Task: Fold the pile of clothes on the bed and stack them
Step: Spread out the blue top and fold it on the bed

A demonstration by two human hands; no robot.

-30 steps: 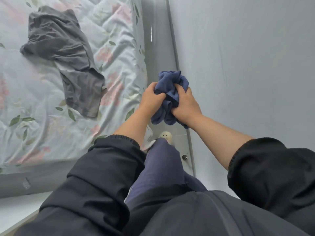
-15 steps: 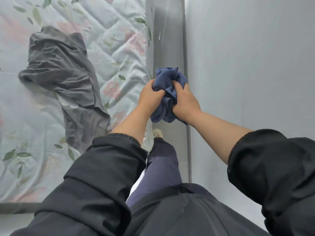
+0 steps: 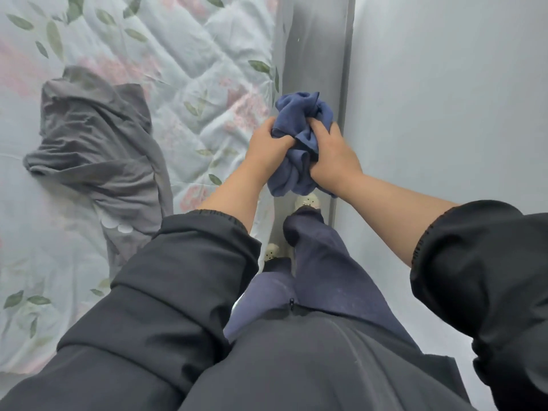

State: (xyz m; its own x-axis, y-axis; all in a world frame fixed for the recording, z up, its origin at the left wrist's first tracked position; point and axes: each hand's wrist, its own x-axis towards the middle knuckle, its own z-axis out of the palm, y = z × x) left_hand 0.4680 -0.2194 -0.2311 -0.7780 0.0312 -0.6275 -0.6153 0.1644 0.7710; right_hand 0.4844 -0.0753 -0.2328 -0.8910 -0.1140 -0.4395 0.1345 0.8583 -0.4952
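Note:
A crumpled blue garment (image 3: 296, 117) is bunched up in the air over the gap between bed and wall. My left hand (image 3: 268, 149) grips its left side and my right hand (image 3: 333, 157) grips its right side, both fists closed on the cloth. A grey garment (image 3: 95, 155) lies rumpled and unfolded on the bed (image 3: 184, 63), to the left of my hands. Its lower end is hidden behind my left sleeve.
The bed has a quilted cover with leaf and pink flower print. A narrow grey floor strip (image 3: 317, 48) runs between the bed and a pale wall (image 3: 444, 99) on the right. My legs and pale shoes (image 3: 307, 200) stand in that strip.
The view has shifted so the grey garment and bed sit lower and closer. Both hands keep hold of the blue garment and have kneaded it slightly; it stays bunched.

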